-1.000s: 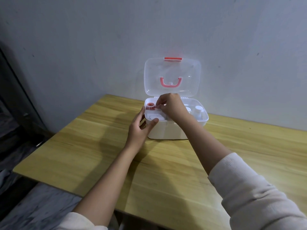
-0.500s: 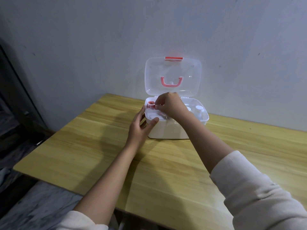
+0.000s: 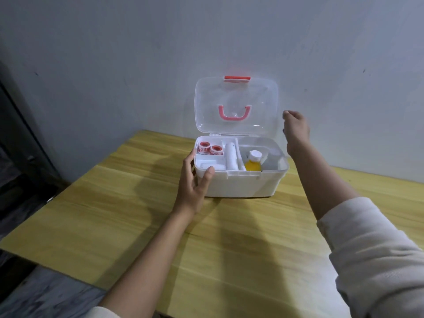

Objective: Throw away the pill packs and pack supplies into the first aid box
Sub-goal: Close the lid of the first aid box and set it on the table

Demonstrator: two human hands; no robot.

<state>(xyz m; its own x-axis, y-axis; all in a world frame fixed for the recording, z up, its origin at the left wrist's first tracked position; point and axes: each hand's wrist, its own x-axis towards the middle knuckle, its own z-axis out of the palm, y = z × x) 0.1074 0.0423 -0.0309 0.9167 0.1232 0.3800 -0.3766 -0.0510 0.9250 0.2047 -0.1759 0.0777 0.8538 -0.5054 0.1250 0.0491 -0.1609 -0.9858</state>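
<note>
open first aid box, one hand on its corner

the white plastic first aid box (image 3: pixel 241 183) sits at centre frame on the light wooden table (image 3: pixel 229 249), its clear lid with a pink handle (image 3: pixel 236 106) standing upright against the grey wall. the left hand (image 3: pixel 195 182) cups the box's left front corner, thumb on the rim, fingers spread against the side. the right hand (image 3: pixel 296 127) hovers right of the lid, empty, fingers loosely curled and partly hidden behind the knuckles. inside, two red-and-white tape rolls (image 3: pixel 210 148) fill the upper left compartment, a white roll (image 3: pixel 230 157) lies in the middle, a yellow bottle with a white cap (image 3: pixel 253 162) stands right. smaller white items are hard to make out.
</note>
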